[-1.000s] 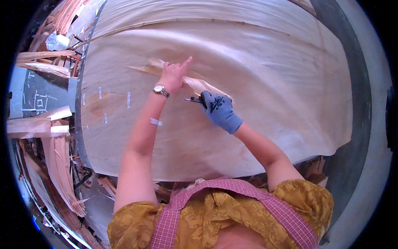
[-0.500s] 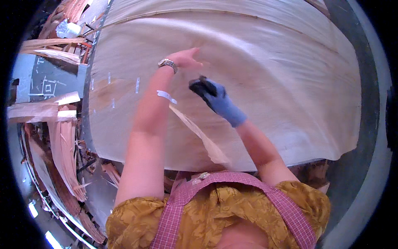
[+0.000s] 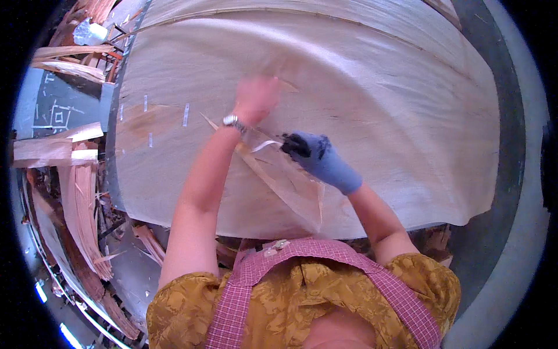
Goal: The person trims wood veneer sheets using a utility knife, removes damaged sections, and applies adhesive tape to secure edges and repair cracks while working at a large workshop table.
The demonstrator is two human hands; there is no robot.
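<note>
A large pale wood veneer sheet (image 3: 378,134) spreads under both hands. My bare left hand (image 3: 257,100), with a metal-banded watch (image 3: 233,121) at the wrist, is over the sheet's middle; motion smears its fingers. My right hand (image 3: 311,152) wears a blue glove with black fingers, which are closed. A narrow white tape strip (image 3: 265,145) curves from the sheet to the gloved fingertips, which appear to pinch its end. Below it, a long pointed sliver (image 3: 273,181) of lighter veneer runs toward me, beside a thin triangular veneer piece (image 3: 302,186).
Several short tape pieces (image 3: 186,115) stick to the sheet's left part. Torn veneer scraps (image 3: 84,203) are heaped at the left, beyond the sheet's edge. A white plastic-wrapped bundle (image 3: 90,34) sits at the far left. A grey border (image 3: 505,116) runs along the right.
The tape strip has shifted right and now reaches my gloved fingertips. My right hand has moved down and slightly right; my left hand has moved a little nearer. The triangular piece now shows.
</note>
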